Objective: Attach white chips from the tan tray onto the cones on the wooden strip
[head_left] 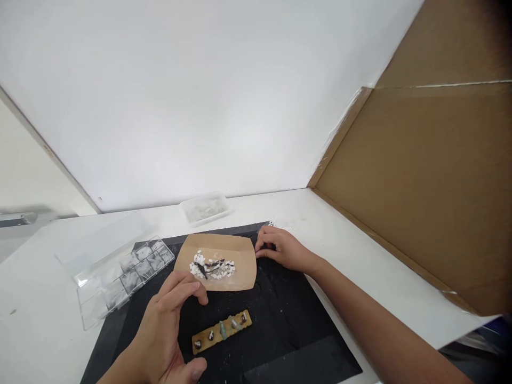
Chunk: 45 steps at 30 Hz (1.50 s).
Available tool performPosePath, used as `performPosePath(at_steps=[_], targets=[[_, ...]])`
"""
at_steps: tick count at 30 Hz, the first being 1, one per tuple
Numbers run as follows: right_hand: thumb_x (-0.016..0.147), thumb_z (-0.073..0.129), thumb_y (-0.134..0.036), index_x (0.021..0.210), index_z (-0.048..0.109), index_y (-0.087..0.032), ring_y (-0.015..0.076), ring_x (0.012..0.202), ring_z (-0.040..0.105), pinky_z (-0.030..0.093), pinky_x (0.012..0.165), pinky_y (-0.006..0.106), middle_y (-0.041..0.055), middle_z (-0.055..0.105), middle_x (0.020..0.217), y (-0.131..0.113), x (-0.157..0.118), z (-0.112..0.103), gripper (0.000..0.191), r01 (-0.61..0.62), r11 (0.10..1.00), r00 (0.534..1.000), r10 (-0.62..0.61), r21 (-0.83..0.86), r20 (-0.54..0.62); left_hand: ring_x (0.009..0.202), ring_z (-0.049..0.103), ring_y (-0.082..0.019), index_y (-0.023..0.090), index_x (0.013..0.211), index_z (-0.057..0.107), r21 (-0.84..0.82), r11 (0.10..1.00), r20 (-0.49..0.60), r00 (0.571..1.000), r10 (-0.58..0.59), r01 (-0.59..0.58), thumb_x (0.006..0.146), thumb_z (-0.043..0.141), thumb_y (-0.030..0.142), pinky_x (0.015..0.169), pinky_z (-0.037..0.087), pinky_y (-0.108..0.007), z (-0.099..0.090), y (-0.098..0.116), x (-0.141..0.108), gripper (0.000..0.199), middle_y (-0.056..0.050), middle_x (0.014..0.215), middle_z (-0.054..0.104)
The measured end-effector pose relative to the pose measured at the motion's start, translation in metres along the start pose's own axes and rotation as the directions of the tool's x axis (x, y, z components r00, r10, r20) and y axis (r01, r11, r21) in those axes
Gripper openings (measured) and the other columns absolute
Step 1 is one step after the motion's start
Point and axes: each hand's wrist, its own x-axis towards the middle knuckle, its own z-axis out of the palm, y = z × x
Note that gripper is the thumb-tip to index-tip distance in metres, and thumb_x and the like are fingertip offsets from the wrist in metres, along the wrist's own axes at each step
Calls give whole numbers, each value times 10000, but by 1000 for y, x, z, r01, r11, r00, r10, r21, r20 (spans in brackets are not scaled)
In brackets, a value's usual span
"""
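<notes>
A white table [340, 234] is backed by a white wall [208, 106] at 12 o'clock, and at 2 o'clock the space is closed off by a brown panel [432, 197], its edges bound with pale tape. Part of the table is covered by a black mat [284, 320], by which a few pale specks are carried; greyer patches are seen along its edges.

On the far half of the mat a tan tray [244, 266] is set, in which white bits [219, 273] and dark strands [201, 268] are heaped. At 6 o'clock from the tray a yellowish bar [216, 337] is laid aslant on the mat, from 8 to 2 o'clock, and topped by a row of small metallic and greenish lumps.

The left hand [162, 320] is held at 9 o'clock from the bar, its thumb and fingers spread apart with nothing between them. The right hand [284, 248] is placed at the tray's 3 o'clock edge, its fingers curled toward the thumb; whether the rim is gripped cannot be told.

At 9 o'clock from the tray a clear box [126, 280] is seen, its compartments filled with whitish contents. At 12 o'clock, near the wall, a translucent tub [206, 209] is placed. White flakes [282, 226] are scattered beyond the right hand.
</notes>
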Motion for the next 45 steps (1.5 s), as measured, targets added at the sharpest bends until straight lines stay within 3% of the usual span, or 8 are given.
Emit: performPosePath(at_steps=[5,12,20,24,28,37,40,45], targets=[[930,737,-440,854,694,-197,163,764,628,500,712,299,16,682,823,-1,-2,-4,258,-159,957,978,186,242,-92,962,562,-290,200,1450,376,64,997,35,999,31,-34,914,570,472,784,514,-446,-2,-1,5,632,-94,980,574],[889,759,-576,850,628,-204,119,620,580,483,592,262,34,757,799,-21,-1,3,397,-182,594,910,404,784,-95,1036,564,-269,193,1185,606,378,925,172,985,-26,-42,921,619,166,954,480,-459,-9,1,34,265,-102,1085,645],[732,952,-352,1024,741,-225,165,904,777,588,644,189,-11,731,852,-38,-4,9,382,-131,220,872,490,967,6,1117,569,-272,241,1178,683,413,909,532,826,-187,-60,1000,568,261,964,516,-436,-31,-4,63,213,-87,1179,657],[738,949,-357,1034,758,-218,153,911,781,618,735,204,3,774,889,-38,-6,8,379,-129,215,884,466,968,14,1073,594,-256,252,1155,721,380,924,551,811,-197,-33,979,625,267,956,527,-413,-32,-10,58,201,-73,1084,688],[733,947,-390,908,734,-203,152,824,775,547,573,174,2,758,818,-38,-6,9,333,-136,254,901,433,958,13,949,630,-218,264,1042,778,315,947,533,837,-121,-64,984,615,209,877,544,-347,-28,-10,53,182,-57,963,717],[872,805,-486,824,607,-211,147,631,682,383,468,223,32,772,736,-46,-4,14,343,-120,607,945,312,785,-96,937,666,-218,265,1141,768,351,936,472,866,-164,-15,1032,587,387,895,532,-368,-29,-3,55,244,-60,1010,762],[830,848,-437,868,629,-214,190,730,748,390,476,227,34,780,777,-47,-3,16,314,-134,609,943,322,782,-89,984,664,-262,281,1104,771,585,783,239,878,-416,211,1031,525,492,820,538,-370,-49,3,45,332,-63,1040,767],[819,854,-426,1000,712,-215,240,829,787,394,463,231,56,797,824,-41,-3,22,312,-138,621,936,337,771,-104,1017,672,-317,273,1023,780,747,389,-118,684,-720,539,997,476,571,817,526,-414,-81,9,11,427,-74,1051,765]])
